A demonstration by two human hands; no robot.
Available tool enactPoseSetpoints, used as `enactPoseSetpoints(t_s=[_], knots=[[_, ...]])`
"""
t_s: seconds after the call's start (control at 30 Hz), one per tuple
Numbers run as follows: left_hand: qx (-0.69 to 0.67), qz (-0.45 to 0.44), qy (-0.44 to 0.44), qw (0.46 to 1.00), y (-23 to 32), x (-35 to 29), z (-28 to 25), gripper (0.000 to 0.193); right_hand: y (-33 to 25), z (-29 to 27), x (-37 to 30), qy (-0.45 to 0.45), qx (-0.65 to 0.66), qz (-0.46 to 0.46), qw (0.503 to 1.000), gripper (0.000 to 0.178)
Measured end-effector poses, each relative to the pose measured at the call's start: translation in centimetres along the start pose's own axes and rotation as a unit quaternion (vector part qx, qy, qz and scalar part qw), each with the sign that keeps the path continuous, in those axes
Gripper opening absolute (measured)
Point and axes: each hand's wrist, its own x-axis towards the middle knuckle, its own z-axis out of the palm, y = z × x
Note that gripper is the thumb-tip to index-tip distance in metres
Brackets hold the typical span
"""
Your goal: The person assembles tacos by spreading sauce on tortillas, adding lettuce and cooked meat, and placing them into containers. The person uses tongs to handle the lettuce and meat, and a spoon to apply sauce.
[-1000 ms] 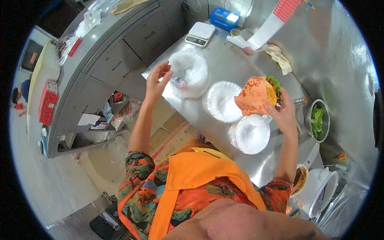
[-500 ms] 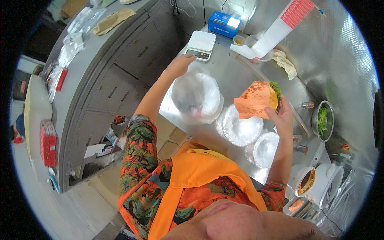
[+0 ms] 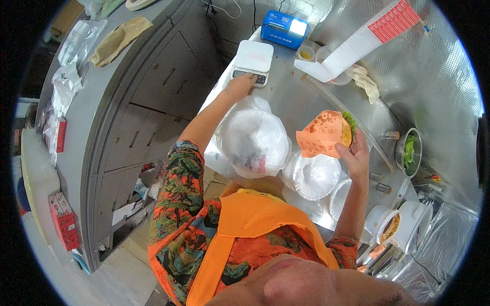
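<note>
My left hand (image 3: 241,86) reaches to the front panel of a white kitchen scale (image 3: 254,57). Its fingers are stretched out onto the buttons and hold nothing. Over the metal table, my right hand (image 3: 357,154) grips a filled flatbread (image 3: 346,133) by its right side. An orange paper sleeve (image 3: 319,135) wraps most of the bread; green lettuce (image 3: 350,120) sticks out of its open end. Below my left wrist lies a white plastic bag (image 3: 255,140) with its mouth spread wide. Beside it, under the sleeve, stands a foil-like round bowl stack (image 3: 315,177).
A blue box (image 3: 284,29) stands behind the scale. Strips of labels (image 3: 357,46) trail over clear tubs. At the right are a metal bowl (image 3: 419,153) of lettuce, small shakers (image 3: 392,135) and white tubs (image 3: 410,224). Grey cabinets (image 3: 168,76) flank the left.
My left hand has come to rest on the scale's panel, its fingers now lower on the buttons. The plastic bag's mouth has opened out. My right hand still holds the flatbread.
</note>
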Motion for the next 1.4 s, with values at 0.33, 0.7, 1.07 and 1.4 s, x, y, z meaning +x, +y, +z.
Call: enactPoseSetpoints(t_s=[0.33, 0.7, 1.07, 1.4], knots=[[-0.124, -0.07, 0.086, 0.986, -3.4, 2.8, -2.2, 0.032, 0.0, 0.4, 0.7, 0.027, 0.011, 0.023, 0.999, 0.06], [-0.423, -0.149, 0.108, 0.887, -10.0, 9.5, 2.8, 0.056, 1.2, 1.2, 2.5, 0.056, -0.008, 0.077, 0.995, 0.063], [-0.312, -0.206, 0.205, 0.904, -8.5, -2.5, 1.6, 0.039, 5.7, 5.9, 14.0, 0.051, 0.17, 0.098, 0.979, 0.055], [-0.107, -0.202, 0.285, 0.931, -5.6, -9.1, 2.0, 0.048, 9.9, 10.6, 23.9, 0.135, 0.287, 0.166, 0.934, 0.048]])
